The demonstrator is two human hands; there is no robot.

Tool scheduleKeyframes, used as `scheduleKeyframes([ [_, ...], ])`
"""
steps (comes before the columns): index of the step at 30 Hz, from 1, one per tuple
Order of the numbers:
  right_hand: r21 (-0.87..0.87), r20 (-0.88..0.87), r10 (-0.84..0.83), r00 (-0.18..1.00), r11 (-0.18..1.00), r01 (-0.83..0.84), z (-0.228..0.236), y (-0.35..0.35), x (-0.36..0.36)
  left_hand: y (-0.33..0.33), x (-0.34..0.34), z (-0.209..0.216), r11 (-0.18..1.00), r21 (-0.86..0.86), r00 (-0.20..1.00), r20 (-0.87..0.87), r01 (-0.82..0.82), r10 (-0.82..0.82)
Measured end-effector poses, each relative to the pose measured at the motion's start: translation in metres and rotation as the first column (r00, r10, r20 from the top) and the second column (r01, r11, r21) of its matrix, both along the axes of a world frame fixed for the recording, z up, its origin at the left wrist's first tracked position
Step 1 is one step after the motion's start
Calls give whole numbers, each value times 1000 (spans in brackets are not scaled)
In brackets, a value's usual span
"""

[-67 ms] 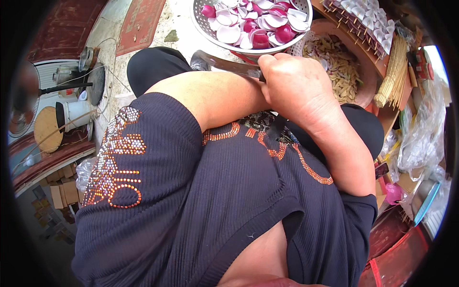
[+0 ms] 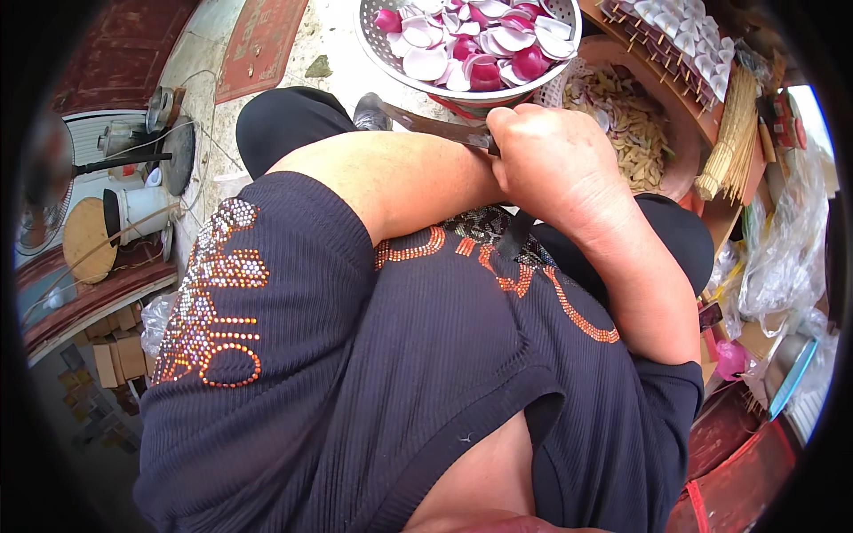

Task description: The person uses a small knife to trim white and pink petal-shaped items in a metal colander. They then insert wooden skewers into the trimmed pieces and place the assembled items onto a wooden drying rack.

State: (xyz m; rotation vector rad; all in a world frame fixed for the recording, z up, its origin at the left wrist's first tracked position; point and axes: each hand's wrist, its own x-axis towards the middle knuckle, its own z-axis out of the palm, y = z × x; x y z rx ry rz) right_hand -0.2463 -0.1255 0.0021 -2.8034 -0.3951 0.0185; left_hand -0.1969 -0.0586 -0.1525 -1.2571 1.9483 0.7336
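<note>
My right hand (image 2: 555, 164) is closed in a fist, with a knife (image 2: 435, 124) extending leftward from its thumb side. The dull blade lies just beyond my left forearm (image 2: 400, 169), which crosses in front of my body. My left hand is hidden behind the right one, so its fingers do not show. Beneath the fist a dark, narrow piece (image 2: 515, 235) shows against my shirt; I cannot make out what it is. Just beyond my hands stands a metal colander (image 2: 373, 53) heaped with red onion pieces (image 2: 484, 44), purple outside and white inside.
Right of the colander, a wide basin (image 2: 682, 164) holds pale cut pieces (image 2: 622, 115). Farther right are skewers threaded with pale and purple pieces (image 2: 684, 44), a bundle of thin bamboo sticks (image 2: 729, 133) and clear plastic bags (image 2: 786, 258). A fan (image 2: 44, 186) stands at the left.
My right fist and the knife have shifted very slightly to the right. The dark piece below the fist shows a little more clearly. The colander has not moved noticeably.
</note>
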Motion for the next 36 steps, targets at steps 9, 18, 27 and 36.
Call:
scheduleKeyframes([
  [9, 181, 51, 6, 999, 983, -15, 15, 16, -5, 4, 2, -4, 1000, -23, 1000, -8, -17, 17],
  [18, 329, 279, -302, 912, 922, 204, -7, -34, 13, 36, 43, 79, 781, -68, 756, -316, -620, 573],
  [27, 560, 19, -407, 913, 762, 327, -14, -38, 22, 98, 181, 89, 133, -673, 336, -180, -727, 924],
  [36, 524, -59, -368, 928, 780, 342, -28, -33, 36, 93, 188, 60, 178, -532, 305, -160, -828, 939],
])
